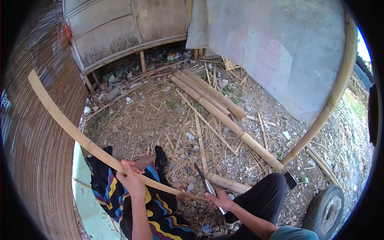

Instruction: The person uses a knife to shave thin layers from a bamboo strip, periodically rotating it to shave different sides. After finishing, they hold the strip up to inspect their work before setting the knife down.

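A long, flat bamboo strip (80, 138) runs from the upper left down toward my lap. My left hand (132, 180) is wrapped around its lower middle, above a dark cloth with colored wavy stripes (116, 192). My right hand (221, 201) is closed on the silvery handle of a knife (209, 187), whose dark, narrow blade points up and away from me. The strip's near end reaches the fingers of my right hand; whether they pinch it too is hard to see.
Several bamboo poles (224, 116) lie on ground littered with splinters and stones. A thick bamboo pole (320, 124) leans at the right by a hanging sheet (256, 44). A tire (326, 210) lies at lower right. A slatted bamboo wall (36, 152) stands left.
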Motion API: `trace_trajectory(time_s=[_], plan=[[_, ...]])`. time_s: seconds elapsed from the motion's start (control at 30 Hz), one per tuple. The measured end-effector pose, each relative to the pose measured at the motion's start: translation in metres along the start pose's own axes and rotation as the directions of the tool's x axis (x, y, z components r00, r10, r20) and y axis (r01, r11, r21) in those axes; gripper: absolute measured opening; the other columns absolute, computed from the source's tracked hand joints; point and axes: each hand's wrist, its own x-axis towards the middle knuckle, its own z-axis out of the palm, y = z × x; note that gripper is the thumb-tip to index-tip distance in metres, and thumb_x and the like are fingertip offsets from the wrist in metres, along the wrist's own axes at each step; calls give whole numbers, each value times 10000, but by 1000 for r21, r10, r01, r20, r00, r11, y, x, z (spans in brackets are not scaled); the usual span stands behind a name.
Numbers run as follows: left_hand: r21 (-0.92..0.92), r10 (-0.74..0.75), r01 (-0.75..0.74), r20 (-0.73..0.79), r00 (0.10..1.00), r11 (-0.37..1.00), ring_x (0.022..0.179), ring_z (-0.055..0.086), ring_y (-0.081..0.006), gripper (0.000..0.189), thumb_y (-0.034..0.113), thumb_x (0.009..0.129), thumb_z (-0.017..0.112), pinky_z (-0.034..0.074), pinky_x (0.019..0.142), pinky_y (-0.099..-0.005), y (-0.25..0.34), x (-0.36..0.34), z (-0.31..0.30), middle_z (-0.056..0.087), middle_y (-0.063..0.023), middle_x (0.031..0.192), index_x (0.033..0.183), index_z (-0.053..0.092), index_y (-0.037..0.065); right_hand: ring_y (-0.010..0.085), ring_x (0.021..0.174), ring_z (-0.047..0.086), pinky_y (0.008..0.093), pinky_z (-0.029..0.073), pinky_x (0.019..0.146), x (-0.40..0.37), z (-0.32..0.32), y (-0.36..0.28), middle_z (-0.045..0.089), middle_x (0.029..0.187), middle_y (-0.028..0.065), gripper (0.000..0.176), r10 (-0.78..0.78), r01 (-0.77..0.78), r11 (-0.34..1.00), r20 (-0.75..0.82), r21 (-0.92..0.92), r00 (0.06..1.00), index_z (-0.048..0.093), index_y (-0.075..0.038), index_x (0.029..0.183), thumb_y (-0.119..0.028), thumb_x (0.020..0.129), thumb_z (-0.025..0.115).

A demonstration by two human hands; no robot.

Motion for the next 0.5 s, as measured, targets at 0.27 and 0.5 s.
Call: trace_trajectory(time_s=[0.27, 0.5], plan=[[27, 15, -30, 445, 895, 999, 567, 596, -159, 380, 326, 946, 451, 495, 541, -272, 34, -3, -1, 581, -75, 635, 859, 564, -26, 92, 446, 462, 239, 403, 400, -26, -34, -85, 468, 623, 26, 232, -171, 228, 900, -180, 371, 969, 403, -41, 948, -230, 914, 533], [-80, 162, -142, 404, 900, 987, 613, 619, -185, 399, 348, 962, 391, 514, 589, -298, 108, 3, 4, 596, -88, 664, 966, 553, -18, 122, 411, 451, 281, 398, 353, 4, -30, -31, 451, 600, 29, 214, 54, 52, 867, -197, 495, 979, 354, -109, 965, -228, 914, 524]])
